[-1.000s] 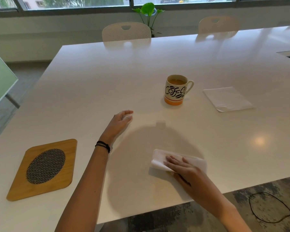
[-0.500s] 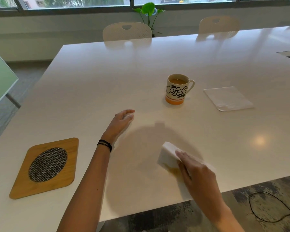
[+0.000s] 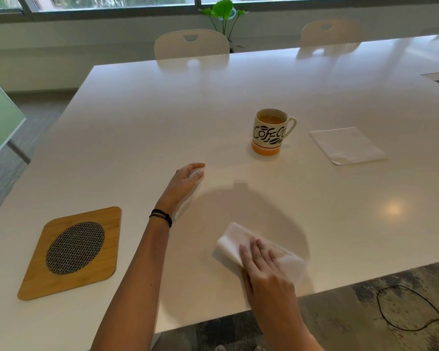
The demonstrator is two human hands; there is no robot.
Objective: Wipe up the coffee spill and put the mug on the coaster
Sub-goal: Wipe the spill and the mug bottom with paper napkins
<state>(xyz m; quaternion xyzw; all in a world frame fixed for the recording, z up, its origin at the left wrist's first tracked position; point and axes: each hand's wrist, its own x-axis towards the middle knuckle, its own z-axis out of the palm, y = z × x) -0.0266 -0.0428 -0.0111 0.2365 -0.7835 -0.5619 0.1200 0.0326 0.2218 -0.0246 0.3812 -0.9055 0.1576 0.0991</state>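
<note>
A cream mug with black lettering and an orange base stands upright mid-table, filled with brown coffee, its handle to the right. A bamboo coaster with a dark woven oval lies at the near left. My right hand presses flat on a folded white napkin near the table's front edge. No spill shows around the napkin. My left hand rests on the table between coaster and mug, fingers loosely apart, holding nothing.
A second white napkin lies flat right of the mug. Two white chairs stand at the white table's far side, a green plant behind. A black cable loops on the floor at lower right.
My right hand slid the napkin to the right and back to the left, turning it on the table. The left hand, mug and coaster stayed put.
</note>
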